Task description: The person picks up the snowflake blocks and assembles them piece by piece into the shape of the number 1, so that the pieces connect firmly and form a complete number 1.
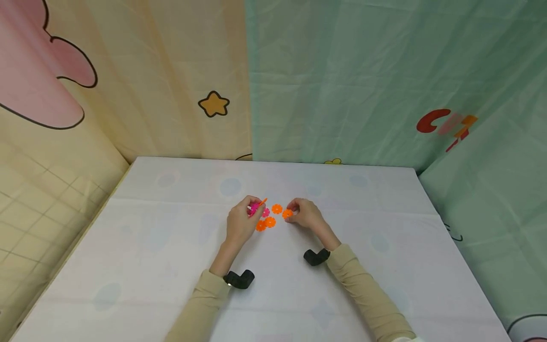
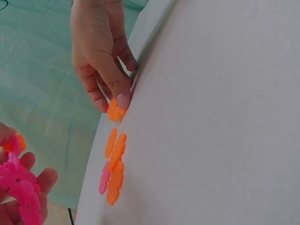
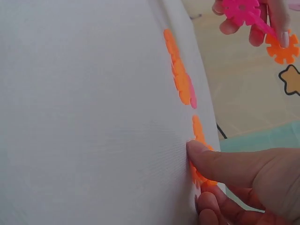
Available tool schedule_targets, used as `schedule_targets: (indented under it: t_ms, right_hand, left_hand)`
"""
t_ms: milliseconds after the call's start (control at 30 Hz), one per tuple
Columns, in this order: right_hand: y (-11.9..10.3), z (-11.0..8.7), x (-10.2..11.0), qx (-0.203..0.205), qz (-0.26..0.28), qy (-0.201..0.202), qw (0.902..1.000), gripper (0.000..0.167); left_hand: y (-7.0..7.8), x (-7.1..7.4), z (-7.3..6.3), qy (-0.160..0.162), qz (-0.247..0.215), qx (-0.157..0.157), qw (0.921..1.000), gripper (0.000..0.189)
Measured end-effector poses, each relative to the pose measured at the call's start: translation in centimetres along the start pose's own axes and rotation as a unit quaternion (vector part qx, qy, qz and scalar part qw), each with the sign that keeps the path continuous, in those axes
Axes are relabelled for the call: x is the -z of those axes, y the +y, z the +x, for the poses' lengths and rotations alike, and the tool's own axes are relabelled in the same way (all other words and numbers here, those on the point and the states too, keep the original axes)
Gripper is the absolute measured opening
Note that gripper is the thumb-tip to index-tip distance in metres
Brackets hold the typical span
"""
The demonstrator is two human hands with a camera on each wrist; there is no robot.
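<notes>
My left hand [image 1: 241,222] is raised over the table and holds several joined pink notched discs [image 2: 18,183]. An orange notched disc [image 3: 282,49] sits at the end of that joined piece, between thumb and fingers. To the right, my right hand [image 1: 308,214] pinches a single orange disc [image 2: 116,111] close to the tabletop. Between the hands lie loose orange discs [image 1: 277,209], two of them touching or overlapping nearer me. A loose pink disc [image 2: 104,178] lies beside these, partly covered by orange ones in the left wrist view.
A white cloth with pale spots covers the table [image 1: 162,237]. Curtains, yellow [image 1: 171,57] and green [image 1: 342,71], hang behind its far edge and along the sides. Black wrist mounts [image 1: 316,257] stick out from both sleeves.
</notes>
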State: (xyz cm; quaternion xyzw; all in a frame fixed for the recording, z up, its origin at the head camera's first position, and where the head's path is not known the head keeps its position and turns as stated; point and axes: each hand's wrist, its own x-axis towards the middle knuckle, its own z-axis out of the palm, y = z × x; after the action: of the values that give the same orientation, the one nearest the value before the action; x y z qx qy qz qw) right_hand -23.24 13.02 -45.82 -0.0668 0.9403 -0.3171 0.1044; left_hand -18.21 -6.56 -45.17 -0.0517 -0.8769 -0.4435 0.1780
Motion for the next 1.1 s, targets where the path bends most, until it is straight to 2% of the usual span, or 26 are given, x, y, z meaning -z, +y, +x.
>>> schedule_targets:
  t_ms: [267, 500, 600, 767, 933, 1100]
  right_hand:
    - [0.4, -0.4, 0.3, 0.004, 0.049, -0.005, 0.9988, 0.021]
    - [0.4, -0.7, 0.9, 0.017, 0.041, -0.025, 0.9987, 0.02]
    - [0.2, -0.9, 1.2, 0.03, 0.049, -0.014, 0.9983, 0.019]
    - [-0.5, -1.4, 1.7, 0.045, 0.098, 0.016, 0.994, 0.02]
    - [-1.2, -1.7, 2.4, 0.075, 0.144, 0.038, 0.9859, 0.026]
    - [-1.8, -2.0, 2.9, 0.082, 0.183, 0.059, 0.9778, 0.026]
  left_hand:
    - [0.3, -0.1, -0.1, 0.001, 0.004, -0.002, 1.0, 0.019]
    - [0.4, -0.3, -0.2, -0.002, 0.002, -0.003, 1.0, 0.017]
    - [0.4, -0.4, -0.2, 0.001, -0.003, -0.007, 1.0, 0.015]
    - [0.7, -0.7, -0.2, -0.001, -0.009, -0.009, 0.9999, 0.014]
    - [0.9, -0.8, -0.1, -0.001, -0.01, -0.018, 0.9998, 0.014]
    - [1.1, -0.9, 0.0, -0.009, -0.018, -0.03, 0.9994, 0.016]
